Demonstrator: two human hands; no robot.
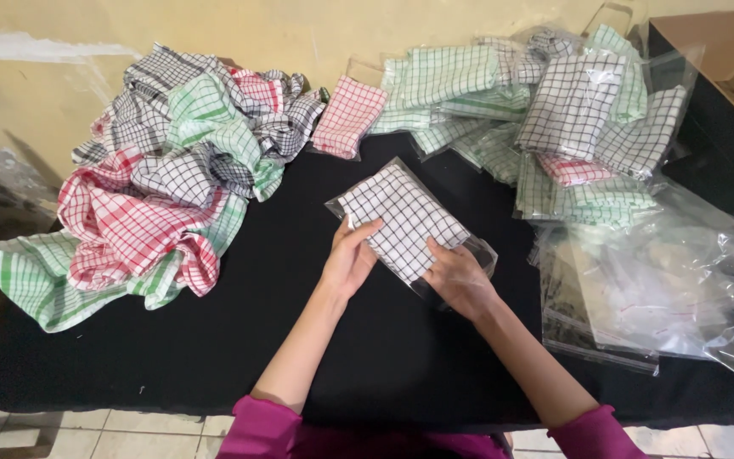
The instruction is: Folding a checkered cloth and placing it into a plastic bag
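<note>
A folded black-and-white checked cloth (401,217) lies inside a clear plastic bag (482,252) on the black table (299,331). My left hand (347,259) rests on the bag's near left edge, fingers touching the cloth. My right hand (459,279) presses on the bag's near end, where the plastic opening sticks out past the cloth. Both hands hold the packet flat against the table.
A loose heap of checked cloths (163,170) in red, green and black lies at the left. Bagged folded cloths (545,110) are piled at the back right. A stack of empty clear bags (656,289) sits at the right. A cardboard box (724,42) stands in the far right corner.
</note>
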